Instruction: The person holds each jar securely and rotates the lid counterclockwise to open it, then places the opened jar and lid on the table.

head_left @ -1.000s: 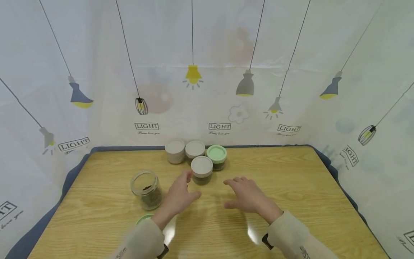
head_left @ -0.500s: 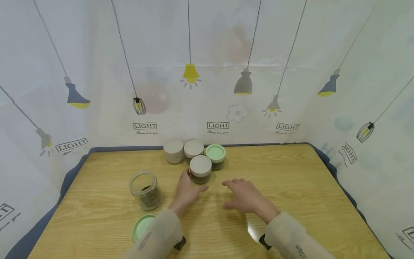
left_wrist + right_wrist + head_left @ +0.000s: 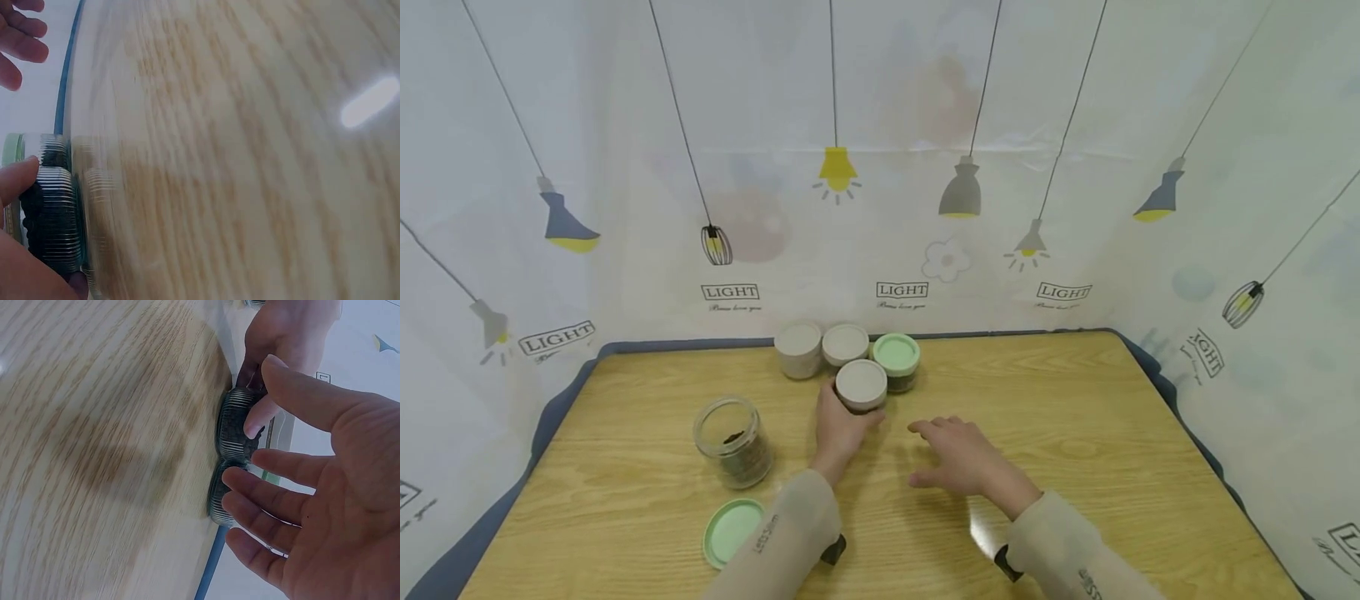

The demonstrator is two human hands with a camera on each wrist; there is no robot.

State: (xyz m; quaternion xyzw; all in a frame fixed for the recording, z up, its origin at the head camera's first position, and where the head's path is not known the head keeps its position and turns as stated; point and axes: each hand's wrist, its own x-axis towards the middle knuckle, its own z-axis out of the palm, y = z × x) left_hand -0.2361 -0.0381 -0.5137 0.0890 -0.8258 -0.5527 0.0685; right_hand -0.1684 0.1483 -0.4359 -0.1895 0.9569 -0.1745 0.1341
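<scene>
My left hand (image 3: 841,429) grips the front jar (image 3: 861,385), a ribbed glass one with a light grey lid and dark contents. Its thumb lies along the near side of that jar (image 3: 57,219) in the left wrist view. To the right, my right hand (image 3: 958,454) hovers over the table, fingers apart and holding nothing. In the right wrist view its palm and loosely bent fingers (image 3: 262,494) show in front of the jars. Just behind the gripped jar stands a jar with a green lid (image 3: 897,353).
Two more grey-lidded jars, one at the left (image 3: 798,350) and one beside it (image 3: 846,343), stand at the table's back edge. A lidless glass jar (image 3: 745,458) with dark contents stands left of my left hand. A green lid (image 3: 732,533) lies on the wooden table (image 3: 1075,417) in front of it.
My left hand has moved right and forward to the front grey-lidded jar and now holds it. The green lid on the table has come out from behind the left sleeve. The right hand stays nearly still.
</scene>
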